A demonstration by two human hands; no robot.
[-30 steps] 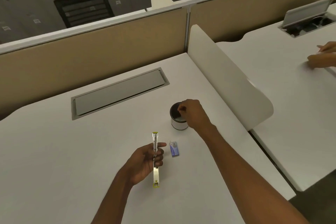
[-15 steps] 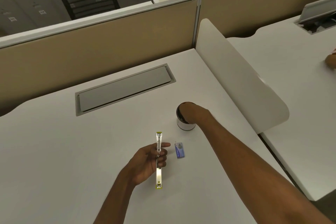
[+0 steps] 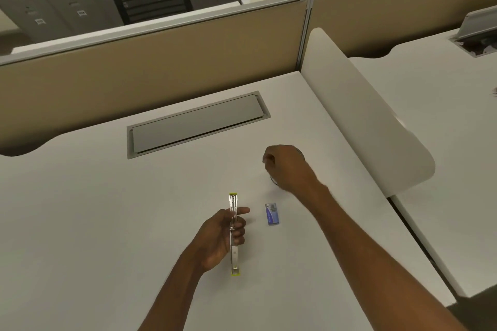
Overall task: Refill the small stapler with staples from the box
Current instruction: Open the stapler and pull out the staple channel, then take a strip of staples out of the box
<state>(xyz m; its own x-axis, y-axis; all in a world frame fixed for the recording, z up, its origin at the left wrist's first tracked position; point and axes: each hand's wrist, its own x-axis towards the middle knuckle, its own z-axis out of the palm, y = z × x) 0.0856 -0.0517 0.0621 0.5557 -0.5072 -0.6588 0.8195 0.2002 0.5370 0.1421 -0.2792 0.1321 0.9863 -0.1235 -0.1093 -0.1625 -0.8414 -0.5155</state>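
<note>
Item: stapler refill, staple magazine open and held, staple supply not yet in hand.

Slim chrome stapler with lime-green end caps (image 3: 234, 234), swung fully open, long axis running away from the person, gripped mid-length by the left hand (image 3: 219, 239), fingers wrapped shut around it, thumb lying across. Small blue rectangular staple box (image 3: 272, 213) flat on the white desk (image 3: 107, 223), just right of the stapler, between the two hands; the left hand is nearer, but occupied. Right hand (image 3: 285, 166) farther back, curled loosely closed over a mostly hidden dark-rimmed container (image 3: 274, 181); whether it pinches anything cannot be told. Staple channel contents unreadable.
</note>
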